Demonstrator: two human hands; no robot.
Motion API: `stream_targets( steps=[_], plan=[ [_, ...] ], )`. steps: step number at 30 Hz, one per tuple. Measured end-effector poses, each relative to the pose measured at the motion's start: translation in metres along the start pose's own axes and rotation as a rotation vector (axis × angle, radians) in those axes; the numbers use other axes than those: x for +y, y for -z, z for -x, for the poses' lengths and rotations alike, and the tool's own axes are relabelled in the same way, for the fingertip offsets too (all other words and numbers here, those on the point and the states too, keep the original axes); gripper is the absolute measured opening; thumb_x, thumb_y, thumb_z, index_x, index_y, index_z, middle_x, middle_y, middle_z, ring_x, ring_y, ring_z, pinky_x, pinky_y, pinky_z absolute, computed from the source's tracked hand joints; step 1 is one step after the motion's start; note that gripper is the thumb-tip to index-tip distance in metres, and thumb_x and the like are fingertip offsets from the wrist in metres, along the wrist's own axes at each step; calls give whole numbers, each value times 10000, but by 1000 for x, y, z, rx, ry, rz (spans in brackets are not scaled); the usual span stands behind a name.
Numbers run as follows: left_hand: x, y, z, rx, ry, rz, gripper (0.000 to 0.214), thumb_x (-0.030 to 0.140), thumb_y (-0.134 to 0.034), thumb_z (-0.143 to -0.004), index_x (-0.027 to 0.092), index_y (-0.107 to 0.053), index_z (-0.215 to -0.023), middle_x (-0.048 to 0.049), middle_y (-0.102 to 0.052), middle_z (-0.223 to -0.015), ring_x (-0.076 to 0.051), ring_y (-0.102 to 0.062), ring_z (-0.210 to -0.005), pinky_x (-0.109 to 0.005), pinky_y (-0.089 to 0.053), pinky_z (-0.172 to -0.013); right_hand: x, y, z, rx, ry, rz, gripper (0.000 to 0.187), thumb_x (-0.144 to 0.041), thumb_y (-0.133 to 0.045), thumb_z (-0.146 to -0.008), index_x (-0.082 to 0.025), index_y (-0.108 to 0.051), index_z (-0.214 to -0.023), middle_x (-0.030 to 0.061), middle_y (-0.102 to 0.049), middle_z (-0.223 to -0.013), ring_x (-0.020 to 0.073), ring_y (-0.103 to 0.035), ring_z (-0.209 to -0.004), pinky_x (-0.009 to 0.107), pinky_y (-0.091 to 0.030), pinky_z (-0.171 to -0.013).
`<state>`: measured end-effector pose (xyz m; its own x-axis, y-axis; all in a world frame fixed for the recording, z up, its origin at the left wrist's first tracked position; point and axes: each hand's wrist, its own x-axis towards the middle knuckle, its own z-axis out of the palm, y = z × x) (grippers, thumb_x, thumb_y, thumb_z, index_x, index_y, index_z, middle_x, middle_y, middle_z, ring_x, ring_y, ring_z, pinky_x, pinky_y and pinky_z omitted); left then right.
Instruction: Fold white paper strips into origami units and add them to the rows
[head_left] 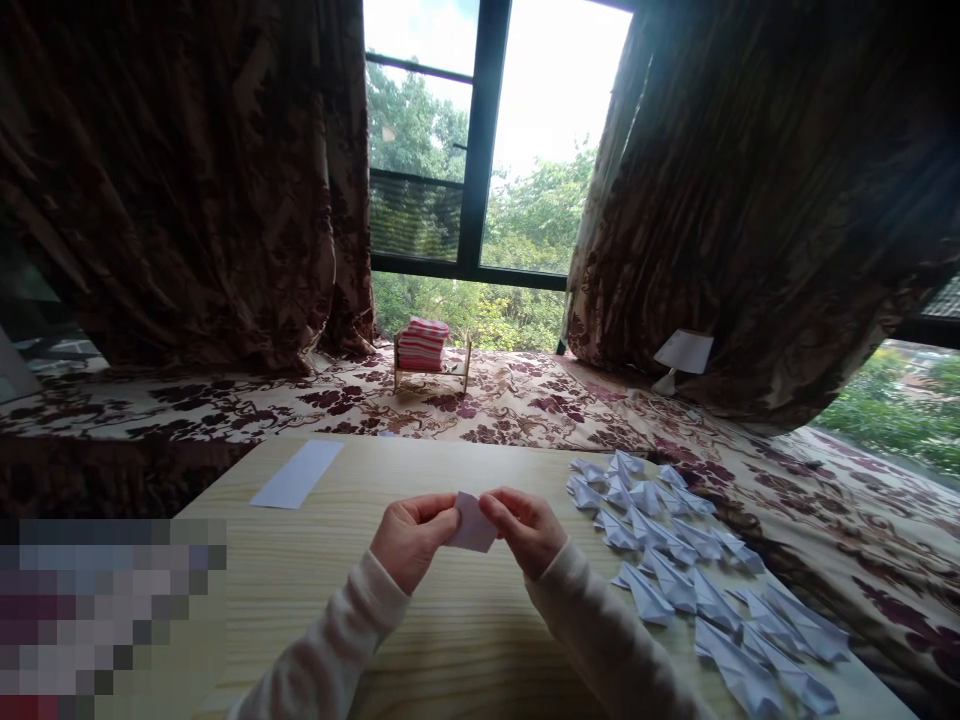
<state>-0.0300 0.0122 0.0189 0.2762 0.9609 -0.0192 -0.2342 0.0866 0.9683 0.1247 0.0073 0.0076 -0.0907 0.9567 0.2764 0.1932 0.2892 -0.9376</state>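
Between both hands, above the middle of the wooden table [300,580], is a small piece of white paper [474,526]. My left hand [412,535] pinches its left edge between thumb and fingers. On the opposite side, my right hand [529,525] grips the upper right edge the same way. Whether the paper is folded in layers I cannot tell. To the right of my right hand lie several folded white paper pieces [667,540], pointed like small paper planes. A flat white paper strip [298,475] rests at the table's far left.
Beyond the table, a ledge with flowered cloth [337,400] holds a small wooden stand with striped folded cloth [424,345] and a small white lamp [684,352]. Dark patterned curtains [202,180] hang beside the window. The lower left corner is blurred out.
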Motion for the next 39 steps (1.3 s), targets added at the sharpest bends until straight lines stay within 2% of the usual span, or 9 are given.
stream_targets(
  steps=[4,8,13,15,18,21,24,31,39],
  plan=[
    [0,0,1,-19,30,17,295,276,-674,-600,141,-694,-861,-42,-682,-677,-150,-589,-665,-249,-467,-623,6,-1,-3,58,3,-92,333,-431,-553,-731,-113,-621,-657,-1,-512,-530,99,-438,-507,215,-361,-466],
    [1,-3,5,-88,30,-114,291,297,-672,-609,132,-693,-847,-23,-630,-621,-111,-522,-577,-232,-444,-544,6,5,-5,119,-40,-220,346,-460,-588,-693,-118,-641,-688,-7,-533,-521,89,-441,-480,208,-364,-451],
    [3,-5,7,-56,-104,-240,251,305,-593,-684,111,-690,-811,-14,-580,-581,-99,-478,-530,-236,-401,-533,4,11,-6,94,-32,-176,302,-418,-582,-710,-124,-647,-731,11,-572,-567,101,-485,-509,214,-399,-471],
    [3,-5,8,-10,-190,-340,227,278,-564,-704,118,-688,-807,-10,-562,-605,-98,-459,-535,-232,-374,-524,2,9,-5,108,62,-82,248,-343,-579,-727,-137,-633,-854,35,-605,-672,129,-537,-598,223,-429,-501],
    [3,-5,8,34,-318,-496,202,238,-527,-721,126,-687,-768,-7,-521,-633,-106,-439,-554,-230,-337,-499,-3,5,-1,129,332,142,287,-207,-523,-764,-191,-576,-1046,66,-597,-882,159,-562,-766,245,-464,-573],
    [3,-5,9,49,-375,-568,196,209,-507,-724,133,-685,-747,-2,-493,-629,-108,-435,-555,-226,-328,-489,-9,3,3,98,554,363,290,-145,-467,-797,-232,-596,-1041,69,-561,-961,160,-547,-832,286,-471,-680],
    [5,-5,9,60,-392,-560,188,191,-509,-716,143,-686,-755,-8,-508,-663,-115,-459,-584,-221,-348,-508,-11,4,4,99,626,438,245,-151,-491,-799,-232,-620,-990,61,-563,-919,154,-550,-801,295,-469,-698],
    [7,-7,11,4,-364,-493,225,189,-488,-735,166,-685,-843,-16,-537,-707,-128,-492,-641,-216,-382,-559,-16,4,5,112,595,402,131,-165,-513,-791,-207,-627,-839,55,-570,-865,153,-551,-771,276,-467,-669],
    [9,-11,13,-30,-385,-538,237,159,-470,-731,155,-693,-811,-20,-519,-681,-135,-488,-634,-224,-383,-555,-16,0,6,107,548,378,95,-178,-506,-788,-190,-600,-787,49,-563,-814,150,-531,-737,272,-449,-625]
  ],
)
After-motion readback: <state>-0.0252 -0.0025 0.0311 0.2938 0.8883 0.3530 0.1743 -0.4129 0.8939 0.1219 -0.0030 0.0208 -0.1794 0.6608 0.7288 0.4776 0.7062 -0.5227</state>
